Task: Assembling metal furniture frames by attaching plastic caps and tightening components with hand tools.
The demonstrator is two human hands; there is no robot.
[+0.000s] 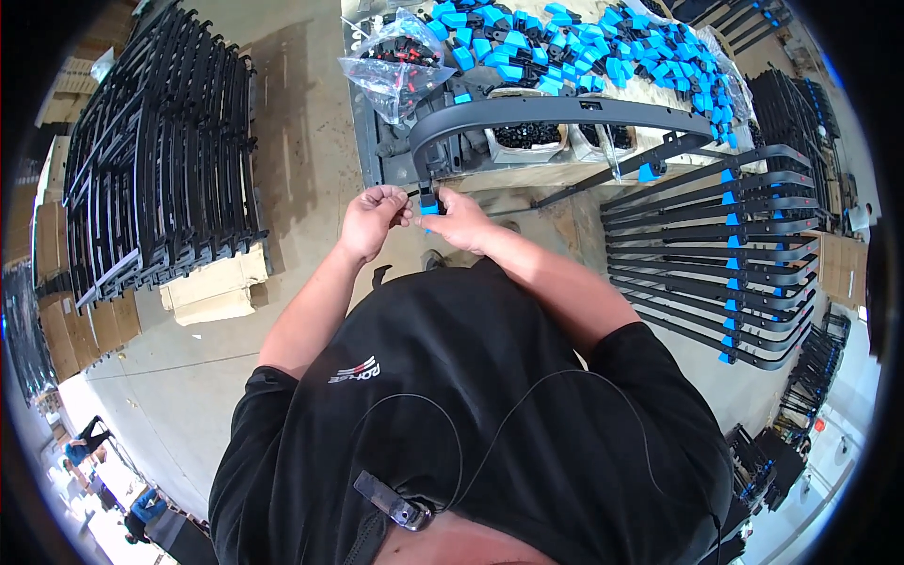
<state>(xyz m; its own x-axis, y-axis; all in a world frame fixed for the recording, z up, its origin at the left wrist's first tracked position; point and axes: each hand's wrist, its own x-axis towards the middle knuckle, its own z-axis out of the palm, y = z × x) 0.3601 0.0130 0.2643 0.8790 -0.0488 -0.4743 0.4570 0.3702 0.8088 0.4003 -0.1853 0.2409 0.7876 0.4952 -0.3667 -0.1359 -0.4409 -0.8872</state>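
Observation:
A black curved metal frame (pixel 556 110) rests across the front of the workbench, and its near end comes down toward me. On that end sits a blue-and-black plastic piece (pixel 430 201). My right hand (pixel 459 224) is closed around this piece, thumb and fingers pressed to its side. Just left of it, my left hand (pixel 377 218) has its fingertips pinched together near the piece. Whatever lies between those fingertips is too small to make out.
Many blue-and-black plastic pieces (pixel 565 47) lie heaped on the workbench (pixel 650 155), beside a clear bag of red and black parts (pixel 400 66). Open boxes of small black parts (pixel 525 137) stand near its edge. Finished-looking frames (pixel 706 254) are stacked right, black frames (pixel 165 151) left.

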